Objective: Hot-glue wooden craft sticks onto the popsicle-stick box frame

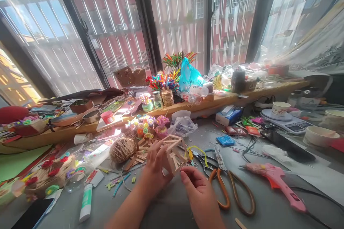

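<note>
A small open frame of wooden sticks [176, 152], boxy in shape, is tilted above the grey table. My left hand [156, 162] is closed around its left side. At the frame's lower right corner, my right hand [197, 182] has thumb and forefinger pinched together; what lies between those fingertips is too small to make out. Large scissors with brown handles [232, 188] lie just right of my right hand, beside smaller black-handled scissors [205, 161]. Behind my left hand sit a ball of twine [122, 149] and scattered wood pieces [135, 159].
A pink hot glue gun [279, 182] with its cable lies at right. Further back stand a kitchen scale [288, 121] with a paper cup [280, 108]. A glue stick tube [86, 202] lies at front left. A cluttered wooden ledge [215, 102] runs below the windows.
</note>
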Tool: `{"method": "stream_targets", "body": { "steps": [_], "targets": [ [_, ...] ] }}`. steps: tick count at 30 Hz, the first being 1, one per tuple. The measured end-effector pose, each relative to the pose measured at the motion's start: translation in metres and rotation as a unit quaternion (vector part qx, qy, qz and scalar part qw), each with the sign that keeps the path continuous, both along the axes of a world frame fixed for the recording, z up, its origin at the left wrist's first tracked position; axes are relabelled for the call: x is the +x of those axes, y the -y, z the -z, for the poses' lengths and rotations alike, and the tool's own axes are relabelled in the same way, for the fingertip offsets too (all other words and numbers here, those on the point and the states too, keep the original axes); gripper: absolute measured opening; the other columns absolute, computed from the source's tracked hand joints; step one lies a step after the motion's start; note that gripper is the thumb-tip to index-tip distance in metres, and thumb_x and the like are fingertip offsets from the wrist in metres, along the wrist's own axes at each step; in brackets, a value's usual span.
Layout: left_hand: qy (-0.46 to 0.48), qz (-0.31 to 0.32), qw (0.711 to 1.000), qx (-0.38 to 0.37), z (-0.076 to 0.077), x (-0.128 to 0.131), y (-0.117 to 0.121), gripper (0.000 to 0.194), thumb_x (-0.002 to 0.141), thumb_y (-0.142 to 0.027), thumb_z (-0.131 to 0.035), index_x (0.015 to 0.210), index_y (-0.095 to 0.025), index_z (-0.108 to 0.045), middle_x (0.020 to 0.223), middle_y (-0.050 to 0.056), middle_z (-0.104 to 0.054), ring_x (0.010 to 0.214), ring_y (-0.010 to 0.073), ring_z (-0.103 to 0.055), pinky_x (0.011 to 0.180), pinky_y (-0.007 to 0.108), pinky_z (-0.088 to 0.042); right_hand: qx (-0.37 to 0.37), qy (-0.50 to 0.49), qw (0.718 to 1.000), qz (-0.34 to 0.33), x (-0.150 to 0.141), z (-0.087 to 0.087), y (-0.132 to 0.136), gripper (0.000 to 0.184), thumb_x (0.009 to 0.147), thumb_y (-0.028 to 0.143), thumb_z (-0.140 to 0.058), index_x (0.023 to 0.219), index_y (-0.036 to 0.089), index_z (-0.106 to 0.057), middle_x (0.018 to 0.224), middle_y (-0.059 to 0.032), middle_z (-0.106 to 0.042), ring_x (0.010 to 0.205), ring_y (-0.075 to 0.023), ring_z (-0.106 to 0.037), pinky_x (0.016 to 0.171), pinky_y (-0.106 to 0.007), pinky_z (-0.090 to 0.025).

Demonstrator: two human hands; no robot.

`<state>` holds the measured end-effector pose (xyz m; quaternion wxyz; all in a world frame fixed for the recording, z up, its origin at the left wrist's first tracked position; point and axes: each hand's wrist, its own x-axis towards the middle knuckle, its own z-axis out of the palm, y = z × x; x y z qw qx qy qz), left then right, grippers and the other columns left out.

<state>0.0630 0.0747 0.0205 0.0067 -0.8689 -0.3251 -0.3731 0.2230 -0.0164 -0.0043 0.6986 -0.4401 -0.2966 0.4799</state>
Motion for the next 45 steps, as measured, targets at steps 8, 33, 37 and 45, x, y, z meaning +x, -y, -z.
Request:
{"method": "stream_targets", "body": {
  "steps": [8,33,37,45],
  "targets": [
    [-0.024,0.056,0.994,-0.088,0.008,-0.001,0.010,0.091,0.072,-0.024,-0.090,0.150,-0.030,-0.042,0.159,0.015,-0.044,0.154,0.0413,-0.036,0.125,0.064,-0.037,0.002,0.063,0.998,-0.021,-0.003,-0.002,-0.002,0.037,0.086,0.059,-0.082,0.092,0.021,-0.081,0.086,-0.0046,-0.077,0.082,-0.0228,-0.068,0.074,-0.029,-0.054],
    [0.190,0.046,0.936,-0.294,0.013,-0.002,0.005,0.037,0.097,-0.044,-0.062,0.130,-0.027,-0.061,0.159,0.014,-0.044,0.152,0.0365,-0.041,0.118,0.053,-0.044,-0.045,0.130,0.989,-0.058,-0.008,-0.006,0.003,0.045,0.086,0.065,-0.078,0.088,0.020,-0.074,0.078,-0.0032,-0.069,0.072,-0.0200,-0.059,0.059,-0.027,-0.046],
    [0.203,0.046,0.931,-0.299,0.014,0.001,0.005,0.039,0.094,-0.048,-0.067,0.126,-0.026,-0.061,0.159,0.015,-0.043,0.154,0.0378,-0.039,0.118,0.053,-0.044,-0.044,0.143,0.987,-0.065,-0.009,-0.007,0.002,0.046,0.087,0.066,-0.076,0.087,0.020,-0.074,0.073,-0.0034,-0.068,0.078,-0.0231,-0.062,0.062,-0.028,-0.048],
    [0.215,0.040,0.919,-0.328,0.012,0.004,0.008,0.037,0.092,-0.038,-0.067,0.126,-0.028,-0.059,0.163,0.014,-0.037,0.158,0.0369,-0.033,0.117,0.053,-0.044,-0.047,0.159,0.984,-0.062,-0.010,-0.006,0.000,0.046,0.088,0.065,-0.076,0.085,0.019,-0.075,0.080,-0.0061,-0.073,0.079,-0.0230,-0.064,0.063,-0.028,-0.048]
  ]
}}
